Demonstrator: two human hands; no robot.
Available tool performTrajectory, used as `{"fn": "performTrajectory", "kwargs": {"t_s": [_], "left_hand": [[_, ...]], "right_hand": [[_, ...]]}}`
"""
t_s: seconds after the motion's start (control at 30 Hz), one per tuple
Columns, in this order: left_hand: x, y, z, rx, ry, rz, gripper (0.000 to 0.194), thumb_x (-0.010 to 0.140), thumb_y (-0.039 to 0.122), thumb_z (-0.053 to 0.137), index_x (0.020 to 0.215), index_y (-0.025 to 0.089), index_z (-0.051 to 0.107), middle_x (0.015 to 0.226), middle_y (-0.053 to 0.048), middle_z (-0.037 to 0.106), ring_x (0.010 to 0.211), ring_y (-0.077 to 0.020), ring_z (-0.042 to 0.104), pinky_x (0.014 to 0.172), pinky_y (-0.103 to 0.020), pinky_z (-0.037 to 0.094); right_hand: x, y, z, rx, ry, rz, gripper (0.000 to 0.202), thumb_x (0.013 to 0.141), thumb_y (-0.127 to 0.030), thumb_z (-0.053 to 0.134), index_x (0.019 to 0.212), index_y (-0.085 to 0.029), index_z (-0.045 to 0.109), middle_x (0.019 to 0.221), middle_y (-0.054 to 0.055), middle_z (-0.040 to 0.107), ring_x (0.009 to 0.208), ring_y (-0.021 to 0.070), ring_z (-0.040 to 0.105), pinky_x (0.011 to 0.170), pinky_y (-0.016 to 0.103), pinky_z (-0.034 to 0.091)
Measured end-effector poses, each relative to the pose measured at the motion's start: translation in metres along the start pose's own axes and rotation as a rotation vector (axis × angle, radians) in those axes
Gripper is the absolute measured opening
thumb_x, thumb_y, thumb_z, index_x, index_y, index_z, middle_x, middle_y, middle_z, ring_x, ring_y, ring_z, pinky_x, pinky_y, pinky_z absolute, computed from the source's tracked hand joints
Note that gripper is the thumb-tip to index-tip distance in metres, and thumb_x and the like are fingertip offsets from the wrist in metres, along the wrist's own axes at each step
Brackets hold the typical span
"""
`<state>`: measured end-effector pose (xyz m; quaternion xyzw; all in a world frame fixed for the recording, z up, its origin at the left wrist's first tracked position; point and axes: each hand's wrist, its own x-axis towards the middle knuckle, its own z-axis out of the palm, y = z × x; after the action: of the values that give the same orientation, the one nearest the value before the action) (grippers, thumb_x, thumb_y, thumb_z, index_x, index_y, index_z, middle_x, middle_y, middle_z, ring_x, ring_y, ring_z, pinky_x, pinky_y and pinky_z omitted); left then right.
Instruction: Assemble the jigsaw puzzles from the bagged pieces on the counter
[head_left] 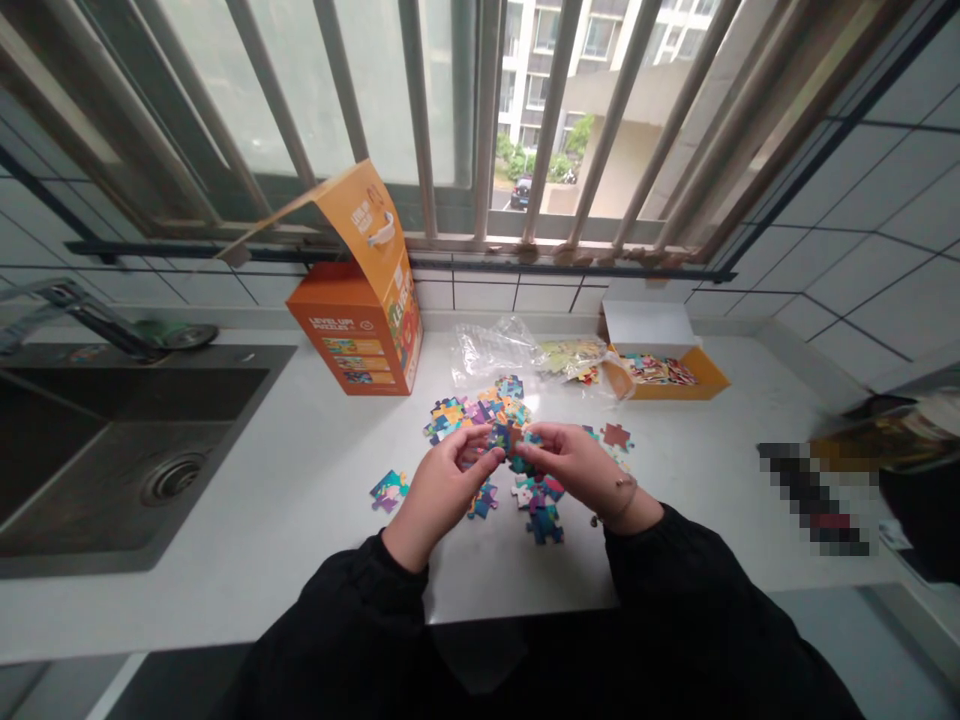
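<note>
My left hand [454, 482] pinches a dark blue jigsaw puzzle piece [499, 437] between thumb and fingers. Close against it, my right hand [576, 464] grips another puzzle piece [532, 438], partly hidden by the fingers. Whether the two pieces interlock, I cannot tell. Behind my hands lies a cluster of colourful puzzle pieces [448, 412]. Nearer to me are a piece with a white animal [524, 492] and a dark blue piece [545, 524]. One loose piece [389, 489] lies left of my left hand, and a brown-faced piece [616, 436] is beyond my right.
An orange puzzle box [352, 320] stands open at the back left, beside the sink [225, 440]. Clear plastic bags [495, 348] and a yellow box [712, 377] full of pieces lie along the back. A barred window [420, 120] rises behind the white counter [292, 520].
</note>
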<state>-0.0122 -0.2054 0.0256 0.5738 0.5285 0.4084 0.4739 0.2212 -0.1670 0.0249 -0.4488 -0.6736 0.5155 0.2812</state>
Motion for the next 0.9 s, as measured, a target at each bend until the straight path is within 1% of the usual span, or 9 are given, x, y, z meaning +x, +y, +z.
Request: {"fn": "performTrajectory", "kwargs": {"t_s": [0.07,0.17,0.37,0.47,0.53,0.63,0.77,0.83,0.9], "left_hand": [[-0.001,-0.001,0.002,-0.054,0.007,-0.069,0.048,0.090,0.063,0.076,0.106,0.018,0.074,0.091,-0.006,0.079,0.079,-0.0211,0.074,0.066,-0.028,0.058],[-0.006,-0.004,-0.013,-0.035,0.126,-0.149,0.047,0.086,0.064,0.077,0.096,0.019,0.073,0.076,-0.002,0.073,0.063,-0.0171,0.066,0.055,-0.026,0.052],[-0.012,-0.013,-0.087,0.054,0.323,-0.209,0.059,0.077,0.068,0.080,0.105,0.017,0.074,0.087,-0.006,0.078,0.062,-0.0172,0.064,0.051,-0.026,0.047],[-0.013,-0.015,-0.116,0.118,0.297,-0.158,0.063,0.076,0.065,0.083,0.114,0.017,0.070,0.084,-0.006,0.079,0.077,-0.0215,0.072,0.063,-0.027,0.053],[-0.016,-0.012,-0.123,0.182,0.209,-0.119,0.061,0.080,0.066,0.080,0.117,0.018,0.068,0.077,-0.003,0.076,0.073,-0.0213,0.070,0.065,-0.028,0.053],[-0.027,-0.002,-0.107,0.331,-0.034,-0.065,0.050,0.093,0.063,0.068,0.120,0.020,0.072,0.076,-0.001,0.073,0.067,-0.0203,0.067,0.065,-0.030,0.053],[-0.049,0.003,-0.056,0.401,-0.409,0.048,0.031,0.105,0.042,0.057,0.121,0.025,0.077,0.099,-0.005,0.082,0.087,-0.0215,0.076,0.085,-0.032,0.058],[-0.058,-0.006,-0.030,0.401,-0.480,0.129,0.029,0.107,0.034,0.054,0.122,0.025,0.076,0.105,-0.007,0.083,0.094,-0.0220,0.078,0.093,-0.033,0.058],[-0.063,-0.020,-0.010,0.454,-0.433,0.208,0.029,0.105,0.029,0.055,0.125,0.025,0.076,0.112,-0.008,0.083,0.100,-0.0243,0.079,0.097,-0.037,0.059]], "right_hand": [[-0.006,0.003,0.012,0.051,-0.030,0.035,0.044,0.094,-0.062,0.074,0.105,-0.019,0.076,0.085,0.003,0.077,0.068,0.0162,0.069,0.060,0.026,0.054],[-0.011,0.016,0.014,0.034,0.061,0.091,0.043,0.092,-0.060,0.075,0.108,-0.021,0.074,0.087,0.003,0.080,0.069,0.0176,0.073,0.060,0.027,0.056],[-0.018,0.038,-0.013,-0.210,0.337,0.169,0.034,0.091,-0.054,0.072,0.104,-0.022,0.073,0.084,0.004,0.081,0.070,0.0215,0.077,0.061,0.029,0.058],[-0.014,0.039,-0.020,-0.315,0.378,0.169,0.031,0.097,-0.051,0.067,0.105,-0.022,0.073,0.091,0.005,0.083,0.076,0.0209,0.079,0.067,0.028,0.060],[-0.007,0.039,-0.019,-0.376,0.382,0.185,0.030,0.101,-0.049,0.063,0.106,-0.021,0.074,0.088,0.005,0.083,0.075,0.0205,0.079,0.066,0.028,0.059],[0.002,0.038,-0.014,-0.488,0.388,0.181,0.030,0.102,-0.048,0.064,0.107,-0.022,0.077,0.085,0.004,0.083,0.076,0.0215,0.079,0.069,0.029,0.056],[0.001,0.037,-0.022,-0.682,0.462,0.161,0.034,0.105,-0.045,0.060,0.126,-0.022,0.076,0.097,0.008,0.084,0.090,0.0248,0.078,0.084,0.034,0.054],[-0.008,0.040,-0.040,-0.769,0.520,0.168,0.037,0.108,-0.041,0.054,0.131,-0.020,0.074,0.109,0.012,0.083,0.098,0.0271,0.077,0.089,0.037,0.052],[-0.021,0.046,-0.063,-0.837,0.553,0.183,0.036,0.108,-0.035,0.052,0.127,-0.016,0.075,0.116,0.018,0.081,0.103,0.0297,0.076,0.090,0.039,0.051]]}}
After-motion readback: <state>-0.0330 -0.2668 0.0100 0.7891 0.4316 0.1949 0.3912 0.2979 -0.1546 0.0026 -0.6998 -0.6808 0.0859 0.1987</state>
